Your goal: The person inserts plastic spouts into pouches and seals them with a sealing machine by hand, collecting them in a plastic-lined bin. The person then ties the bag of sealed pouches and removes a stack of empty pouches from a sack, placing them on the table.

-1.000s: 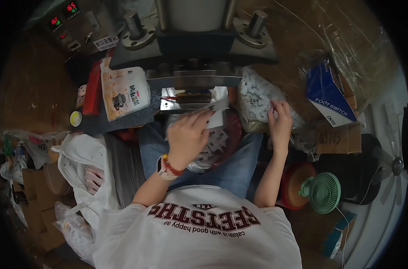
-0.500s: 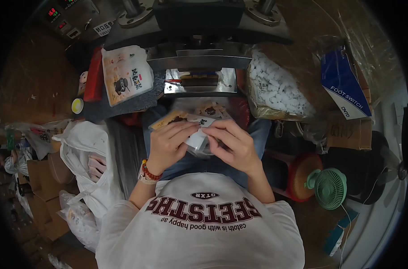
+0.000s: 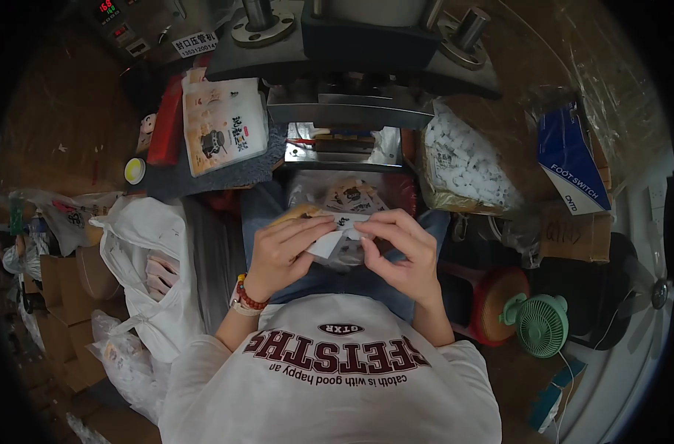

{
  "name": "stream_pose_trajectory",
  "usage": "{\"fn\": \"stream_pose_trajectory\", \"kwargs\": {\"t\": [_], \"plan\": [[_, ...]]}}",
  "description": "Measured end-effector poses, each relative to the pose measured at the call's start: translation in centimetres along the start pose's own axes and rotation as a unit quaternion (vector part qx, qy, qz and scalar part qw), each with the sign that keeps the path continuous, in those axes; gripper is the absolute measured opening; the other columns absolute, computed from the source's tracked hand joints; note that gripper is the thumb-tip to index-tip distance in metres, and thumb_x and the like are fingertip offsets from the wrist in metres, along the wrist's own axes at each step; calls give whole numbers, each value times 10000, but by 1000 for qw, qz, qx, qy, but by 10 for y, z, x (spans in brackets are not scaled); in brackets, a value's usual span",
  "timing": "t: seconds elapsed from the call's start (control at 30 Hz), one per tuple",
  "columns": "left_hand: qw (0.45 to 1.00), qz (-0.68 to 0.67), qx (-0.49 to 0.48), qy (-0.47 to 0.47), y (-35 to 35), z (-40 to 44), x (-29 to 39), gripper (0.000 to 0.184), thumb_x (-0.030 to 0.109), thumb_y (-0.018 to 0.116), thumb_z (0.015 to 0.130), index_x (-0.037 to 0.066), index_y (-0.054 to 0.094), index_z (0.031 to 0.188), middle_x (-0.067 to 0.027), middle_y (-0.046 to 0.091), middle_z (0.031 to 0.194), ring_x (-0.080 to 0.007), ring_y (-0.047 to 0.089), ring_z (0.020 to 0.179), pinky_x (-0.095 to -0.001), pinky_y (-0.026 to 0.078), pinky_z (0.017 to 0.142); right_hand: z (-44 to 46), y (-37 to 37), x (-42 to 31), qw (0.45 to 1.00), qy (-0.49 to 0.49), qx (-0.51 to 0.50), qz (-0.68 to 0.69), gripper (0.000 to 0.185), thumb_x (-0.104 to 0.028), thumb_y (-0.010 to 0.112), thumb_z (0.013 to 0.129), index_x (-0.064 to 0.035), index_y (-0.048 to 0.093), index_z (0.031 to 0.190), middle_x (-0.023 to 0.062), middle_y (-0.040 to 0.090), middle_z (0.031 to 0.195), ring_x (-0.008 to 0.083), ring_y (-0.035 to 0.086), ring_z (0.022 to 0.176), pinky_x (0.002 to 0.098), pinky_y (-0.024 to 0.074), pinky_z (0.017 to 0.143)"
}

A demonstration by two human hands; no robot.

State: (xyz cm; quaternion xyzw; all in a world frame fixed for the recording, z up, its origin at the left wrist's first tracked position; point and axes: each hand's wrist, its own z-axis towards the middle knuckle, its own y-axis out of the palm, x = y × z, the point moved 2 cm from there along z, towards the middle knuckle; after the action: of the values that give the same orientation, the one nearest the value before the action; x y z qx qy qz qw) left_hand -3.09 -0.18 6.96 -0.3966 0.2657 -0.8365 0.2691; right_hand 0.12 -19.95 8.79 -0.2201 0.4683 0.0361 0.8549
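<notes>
My left hand (image 3: 283,255) pinches a small printed pouch (image 3: 326,241), white with an orange part, in front of my lap. Against the pouch's right edge, my right hand (image 3: 402,255) has its thumb and fingertips closed; whatever small piece they hold is hidden. Below and beyond both hands, a clear bag (image 3: 355,195) with printed pouches lies over my lap. A stack of printed pouches (image 3: 226,127) rests on a grey cloth (image 3: 196,176) at the left. At the right sits a clear bag of small white parts (image 3: 466,163).
A press machine (image 3: 351,103) with a metal plate stands ahead. A white bag (image 3: 148,274) is at the left. On the right are a blue box (image 3: 570,155), a cardboard box (image 3: 576,237), a red stool (image 3: 492,307) and a green fan (image 3: 542,325).
My right hand has left the bag of white parts and come to the pouch. My left hand has lowered the pouch to my lap. The view has shifted slightly.
</notes>
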Motion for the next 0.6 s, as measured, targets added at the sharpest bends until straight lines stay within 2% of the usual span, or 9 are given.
{"fn": "stream_pose_trajectory", "kwargs": {"t": [0.07,0.1,0.17,0.2,0.23,0.3,0.47,0.57,0.6], "plan": [[982,-159,-28,-98,23,-8,-14,255,25,639,777,51,696,1023,-71,703,981,-189,680,770,-277,529,655,7,1,4,999,28,39,-27,327,14,701,754,10,637,1075,99,594,968,139,577,754,263,479,667],[982,-160,-29,-100,37,-12,-22,255,25,639,777,51,696,1023,-71,703,981,-189,680,770,-277,529,655,9,1,6,994,55,78,-54,314,-1,695,775,9,634,1083,100,590,985,121,562,754,247,467,673],[848,-365,-86,-374,70,-18,-49,212,148,663,871,-9,687,1011,-72,709,908,-121,664,706,-253,518,626,-1,-7,12,986,83,124,-71,279,-3,675,798,15,633,1074,101,584,1002,116,554,753,235,458,684],[810,-408,-73,-414,75,-14,-56,272,197,671,885,-51,677,996,-64,700,874,-83,640,698,-239,510,615,-7,-14,17,975,110,170,-88,246,-4,654,822,22,632,1065,102,579,1020,112,546,751,223,448,694],[810,-407,-73,-415,75,-4,-59,272,197,671,885,-51,677,996,-64,700,874,-83,640,698,-239,510,615,-13,-22,22,974,98,186,-81,195,11,625,843,37,632,1036,91,591,962,104,546,751,212,435,702],[711,-540,14,-449,73,19,-62,253,166,672,876,-72,673,960,-94,698,882,-94,645,710,-232,510,616,-30,-35,35,971,110,196,-78,178,3,641,835,26,644,1012,82,601,895,99,528,697,215,432,651],[680,-579,19,-449,77,54,-90,205,115,657,869,-64,641,967,-118,683,926,-150,669,785,-273,548,674,-70,-40,64,967,181,172,-54,139,-35,641,849,15,658,977,64,615,770,98,518,639,226,427,588],[671,-593,34,-444,77,57,-89,220,112,663,863,-72,634,981,-132,680,945,-157,671,794,-274,550,675,-91,-26,93,948,314,-32,-44,171,-86,622,871,12,648,1010,90,635,808,148,608,711,263,465,617],[669,-593,24,-447,80,56,-89,220,112,663,863,-72,634,981,-132,680,945,-157,671,794,-274,550,675,-101,-22,111,946,321,-24,-43,171,-86,622,871,12,648,1010,90,635,808,148,608,711,263,465,617]]}}
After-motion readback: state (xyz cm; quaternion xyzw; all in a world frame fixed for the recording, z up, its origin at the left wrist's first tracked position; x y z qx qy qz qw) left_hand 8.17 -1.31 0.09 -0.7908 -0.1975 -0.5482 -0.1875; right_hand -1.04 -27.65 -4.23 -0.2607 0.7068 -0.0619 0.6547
